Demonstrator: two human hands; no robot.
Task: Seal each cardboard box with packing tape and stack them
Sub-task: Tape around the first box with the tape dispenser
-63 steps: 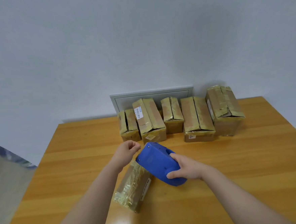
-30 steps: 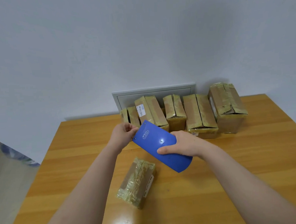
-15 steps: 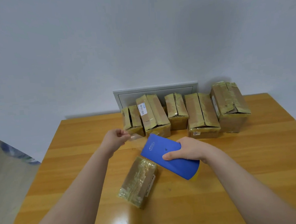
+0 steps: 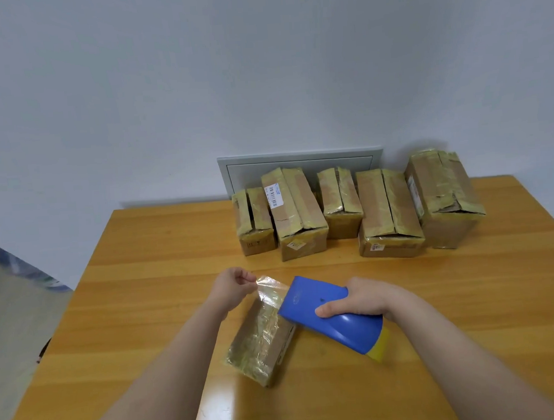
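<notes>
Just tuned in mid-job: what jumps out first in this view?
The blue tape dispenser at centre, gripped by the right hand, with a clear strip of packing tape stretched to the left hand, which pinches its end. Under the strip, a small tape-covered box lies on the wooden table. Five taped boxes line the far edge by the wall.

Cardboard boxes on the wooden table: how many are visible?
6. Five brown taped cardboard boxes in a row by the wall; one tape-wrapped box near the hands. More could be hidden behind the row.
</notes>
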